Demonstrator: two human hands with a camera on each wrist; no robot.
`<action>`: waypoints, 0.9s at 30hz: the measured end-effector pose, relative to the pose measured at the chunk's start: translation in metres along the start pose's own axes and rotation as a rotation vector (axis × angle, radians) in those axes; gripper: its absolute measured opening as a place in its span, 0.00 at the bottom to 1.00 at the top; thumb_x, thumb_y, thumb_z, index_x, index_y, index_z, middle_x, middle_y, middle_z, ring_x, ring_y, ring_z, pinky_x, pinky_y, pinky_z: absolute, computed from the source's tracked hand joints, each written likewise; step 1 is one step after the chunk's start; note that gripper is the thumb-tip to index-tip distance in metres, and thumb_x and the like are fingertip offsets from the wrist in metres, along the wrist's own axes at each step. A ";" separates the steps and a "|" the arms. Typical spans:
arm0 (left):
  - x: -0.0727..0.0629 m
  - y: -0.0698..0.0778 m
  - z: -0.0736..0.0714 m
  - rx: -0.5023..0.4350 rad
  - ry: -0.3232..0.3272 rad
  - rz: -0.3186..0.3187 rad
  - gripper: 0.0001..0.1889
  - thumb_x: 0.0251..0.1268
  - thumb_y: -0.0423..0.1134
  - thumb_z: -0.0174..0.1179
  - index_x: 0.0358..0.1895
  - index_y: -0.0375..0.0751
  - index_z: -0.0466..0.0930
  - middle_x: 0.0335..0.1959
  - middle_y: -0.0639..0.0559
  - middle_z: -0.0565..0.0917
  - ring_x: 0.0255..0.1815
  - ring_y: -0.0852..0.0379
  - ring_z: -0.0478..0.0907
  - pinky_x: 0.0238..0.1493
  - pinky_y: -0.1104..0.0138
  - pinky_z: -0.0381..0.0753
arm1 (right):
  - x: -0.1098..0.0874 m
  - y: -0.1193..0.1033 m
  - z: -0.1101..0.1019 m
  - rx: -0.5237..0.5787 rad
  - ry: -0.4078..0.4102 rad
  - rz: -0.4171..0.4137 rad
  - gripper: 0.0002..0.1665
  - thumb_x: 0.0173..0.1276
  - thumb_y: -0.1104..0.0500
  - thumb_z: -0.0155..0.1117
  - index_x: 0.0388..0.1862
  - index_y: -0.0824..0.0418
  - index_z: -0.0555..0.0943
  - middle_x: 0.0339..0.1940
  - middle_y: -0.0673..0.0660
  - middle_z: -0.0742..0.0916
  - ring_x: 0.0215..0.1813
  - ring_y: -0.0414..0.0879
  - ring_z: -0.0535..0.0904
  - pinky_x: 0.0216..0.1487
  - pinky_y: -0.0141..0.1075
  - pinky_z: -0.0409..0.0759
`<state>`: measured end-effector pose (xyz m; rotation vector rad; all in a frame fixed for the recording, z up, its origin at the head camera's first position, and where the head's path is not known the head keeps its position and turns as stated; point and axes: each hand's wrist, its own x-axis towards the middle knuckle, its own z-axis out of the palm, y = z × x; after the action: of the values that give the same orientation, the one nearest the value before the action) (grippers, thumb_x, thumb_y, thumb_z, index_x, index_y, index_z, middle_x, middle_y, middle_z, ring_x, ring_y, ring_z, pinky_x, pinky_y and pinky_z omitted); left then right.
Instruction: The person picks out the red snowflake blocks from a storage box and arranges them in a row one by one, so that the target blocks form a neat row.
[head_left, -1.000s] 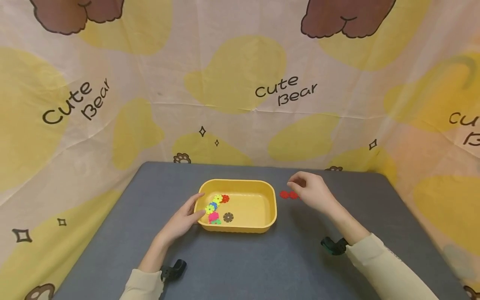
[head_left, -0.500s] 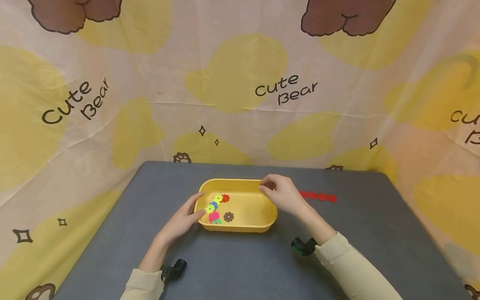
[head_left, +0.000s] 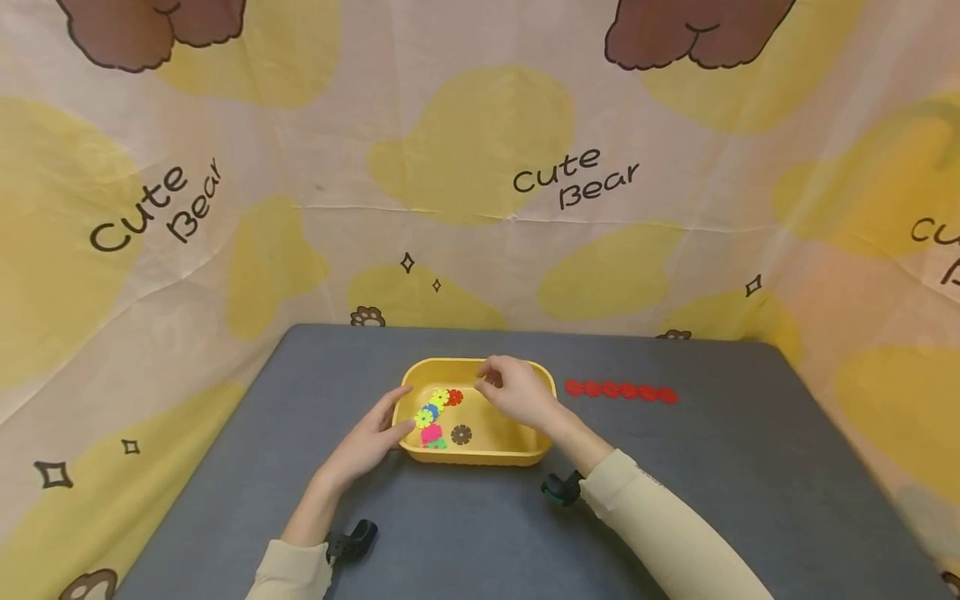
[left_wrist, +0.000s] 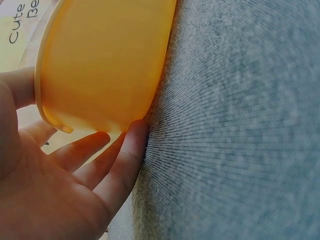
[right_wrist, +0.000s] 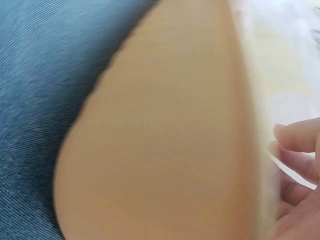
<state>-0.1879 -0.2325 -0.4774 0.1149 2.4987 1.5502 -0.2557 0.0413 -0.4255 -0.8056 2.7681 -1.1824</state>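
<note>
A yellow plastic basin point(head_left: 510, 433) sits on the table with several notched plastic snowflake discs along its left side. My left hand point(head_left: 369, 435) grips its left end; in the left wrist view the thumb point(left_wrist: 20, 86) is at the rim and the fingertips rest against the outer wall. Over the basin's right half hovers my right hand point(head_left: 521, 392), fingers loosely bent and nothing seen between them. Closest to it are a red disc point(head_left: 455, 397) and a brown disc point(head_left: 461, 434). Yellow discs point(head_left: 424, 417), a blue disc point(head_left: 431, 410) and pink discs point(head_left: 431, 432) lie farther left.
Right of the basin, a row of linked red discs point(head_left: 621, 390) lies on the dark grey table point(head_left: 465, 533). A printed cloth point(head_left: 465, 150) hangs behind and beside the table. The basin's wall point(right_wrist: 165, 130) fills most of the right wrist view.
My right hand has moved left from the red row to over the basin, uncovering the whole row. The left hand stays on the basin, and the discs inside it lie as before.
</note>
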 end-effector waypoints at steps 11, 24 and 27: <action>-0.001 -0.003 0.000 -0.002 0.011 0.001 0.33 0.76 0.47 0.58 0.79 0.53 0.56 0.83 0.40 0.49 0.80 0.39 0.53 0.61 0.52 0.76 | 0.026 0.002 0.034 -0.090 -0.137 -0.045 0.12 0.70 0.59 0.68 0.48 0.65 0.85 0.41 0.56 0.85 0.45 0.49 0.81 0.49 0.42 0.80; -0.001 0.000 0.001 -0.018 0.002 0.007 0.32 0.77 0.45 0.57 0.79 0.52 0.57 0.83 0.41 0.49 0.79 0.41 0.56 0.61 0.53 0.75 | 0.040 0.012 0.056 -0.115 -0.202 -0.028 0.10 0.70 0.61 0.68 0.48 0.62 0.85 0.44 0.54 0.86 0.48 0.47 0.81 0.55 0.42 0.79; -0.001 0.001 0.001 -0.021 -0.001 0.006 0.32 0.77 0.45 0.57 0.79 0.52 0.57 0.82 0.41 0.50 0.78 0.42 0.57 0.61 0.53 0.76 | 0.041 0.014 0.058 -0.113 -0.207 -0.013 0.10 0.70 0.61 0.68 0.48 0.61 0.85 0.45 0.54 0.87 0.48 0.47 0.81 0.56 0.42 0.79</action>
<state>-0.1872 -0.2316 -0.4772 0.1206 2.4831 1.5778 -0.2848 -0.0089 -0.4695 -0.8999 2.6816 -0.8931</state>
